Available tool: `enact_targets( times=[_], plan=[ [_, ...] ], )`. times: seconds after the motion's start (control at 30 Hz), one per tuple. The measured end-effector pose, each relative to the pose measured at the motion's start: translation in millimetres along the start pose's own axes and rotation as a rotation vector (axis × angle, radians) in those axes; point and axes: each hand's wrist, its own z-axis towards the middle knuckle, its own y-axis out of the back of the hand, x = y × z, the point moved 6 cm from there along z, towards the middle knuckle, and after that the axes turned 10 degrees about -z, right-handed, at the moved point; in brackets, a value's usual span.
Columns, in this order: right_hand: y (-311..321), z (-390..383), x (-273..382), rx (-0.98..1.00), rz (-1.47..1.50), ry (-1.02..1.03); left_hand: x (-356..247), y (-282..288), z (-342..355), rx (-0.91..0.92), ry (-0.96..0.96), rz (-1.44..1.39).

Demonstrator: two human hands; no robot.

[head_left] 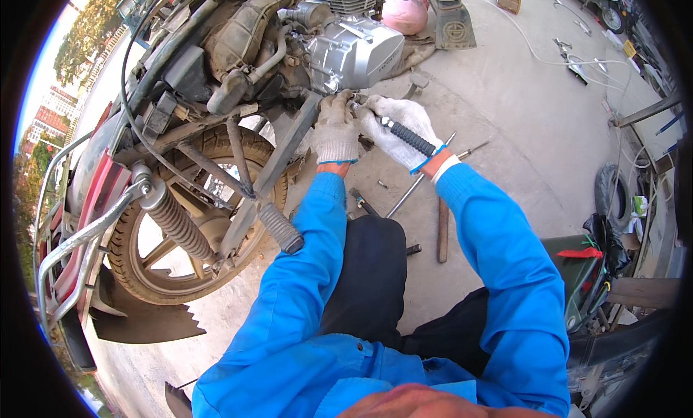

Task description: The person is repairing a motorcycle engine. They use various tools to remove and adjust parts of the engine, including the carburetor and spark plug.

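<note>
My left hand (336,125), in a dirty knitted glove, is raised to the underside of the silver engine case (354,57). Its fingers are curled around a small part by the frame. My right hand (397,125), in a whiter glove, meets it there with the fingertips pinched. What both fingertips hold is too small and covered to make out. A black ribbed rubber grip (411,138) with a bright metal end lies across my right hand toward the wrist; I cannot tell whether it is gripped. The dusty motorcycle (238,50) stands at the left.
On the concrete lie a long metal rod (411,192), a wooden handle (442,234) and a thin tool (473,149). A ribbed footrest (281,229) juts out beside my left forearm. Behind the engine is a pink rounded object (406,14). A tyre (612,194) leans at the right.
</note>
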Motion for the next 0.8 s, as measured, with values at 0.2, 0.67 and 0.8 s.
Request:
enact_targets(
  times=[0.2, 0.67, 0.8],
  plan=[
    [6, 0, 1, 0.067, 0.037, -0.069, -3, 2, -5, 0.004, -0.072, 0.028],
    [9, 0, 10, 0.153, -0.045, -0.113, -1, 7, -5, 0.133, 0.001, 0.069],
    [10, 0, -6, 0.188, 0.131, -0.337, 7, 18, -6, 0.074, -0.086, -0.072]
  ],
)
